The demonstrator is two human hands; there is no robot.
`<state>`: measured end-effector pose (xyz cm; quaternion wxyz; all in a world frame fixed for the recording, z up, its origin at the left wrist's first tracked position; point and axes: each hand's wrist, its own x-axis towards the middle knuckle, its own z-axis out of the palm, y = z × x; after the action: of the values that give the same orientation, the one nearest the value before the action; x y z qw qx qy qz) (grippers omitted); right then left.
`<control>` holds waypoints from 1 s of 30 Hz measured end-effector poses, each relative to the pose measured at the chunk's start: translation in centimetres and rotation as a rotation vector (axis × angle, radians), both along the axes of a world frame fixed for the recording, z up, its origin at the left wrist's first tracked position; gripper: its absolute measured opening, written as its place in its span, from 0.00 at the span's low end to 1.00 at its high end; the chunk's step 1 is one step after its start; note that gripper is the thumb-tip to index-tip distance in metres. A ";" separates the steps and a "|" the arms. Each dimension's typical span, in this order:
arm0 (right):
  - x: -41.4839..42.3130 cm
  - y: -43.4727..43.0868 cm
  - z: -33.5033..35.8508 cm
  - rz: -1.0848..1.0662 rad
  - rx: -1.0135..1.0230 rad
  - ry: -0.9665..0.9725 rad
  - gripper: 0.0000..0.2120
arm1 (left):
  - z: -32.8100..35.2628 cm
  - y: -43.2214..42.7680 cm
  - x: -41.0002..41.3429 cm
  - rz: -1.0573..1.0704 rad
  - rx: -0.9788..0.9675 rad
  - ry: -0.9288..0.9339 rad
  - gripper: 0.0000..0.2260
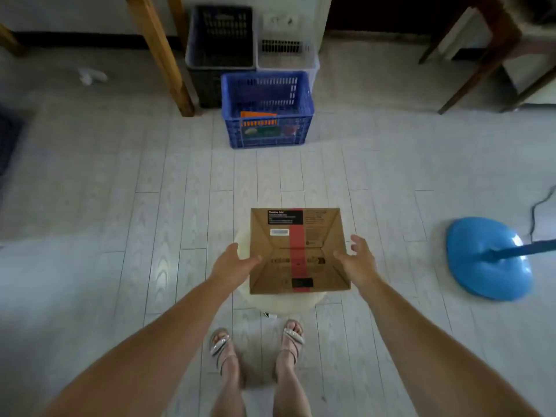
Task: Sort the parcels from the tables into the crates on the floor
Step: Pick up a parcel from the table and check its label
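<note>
A cardboard box (298,251) with a red stripe and a black label sits on a pale round seat (279,305), which it mostly hides. The label print is too small to read. The left hand (237,260) reaches to the box's left edge with its fingers straight and relaxed. Whether the fingertips touch the cardboard is hard to tell. The right hand (358,257) hovers just beside the right edge, fingers spread and loose, grasping nothing.

Further off on the floor stands a blue crate (267,85). It holds an orange packet (258,118) and some things too blurred through the slots to name. Behind it stand a dark crate (221,40) and a white crate (285,52), their contents unclear. A wooden table leg (162,52) is cut off at the top edge. At the right, a blue fan base (487,257) shows, its pole running out of frame. Two sandalled feet (255,344) stand below the seat.
</note>
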<state>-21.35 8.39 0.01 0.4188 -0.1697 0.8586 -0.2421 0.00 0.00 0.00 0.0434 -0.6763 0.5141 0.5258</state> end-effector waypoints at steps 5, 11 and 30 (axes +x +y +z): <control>0.6 0.1 -1.4 0.004 0.042 -0.145 0.22 | -1.9 0.7 -0.4 -0.020 0.118 0.009 0.29; 0.7 0.2 -1.8 0.024 0.048 -0.148 0.20 | -1.8 1.7 -1.0 -0.006 0.111 0.057 0.24; 9.9 -15.6 12.8 0.225 -0.421 -0.029 0.20 | 12.9 -11.1 9.8 0.258 -0.342 0.261 0.20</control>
<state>-11.47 -7.26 12.82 0.4107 -0.3443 0.7588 -0.3701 9.84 -11.11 12.87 -0.2056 -0.6603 0.5063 0.5152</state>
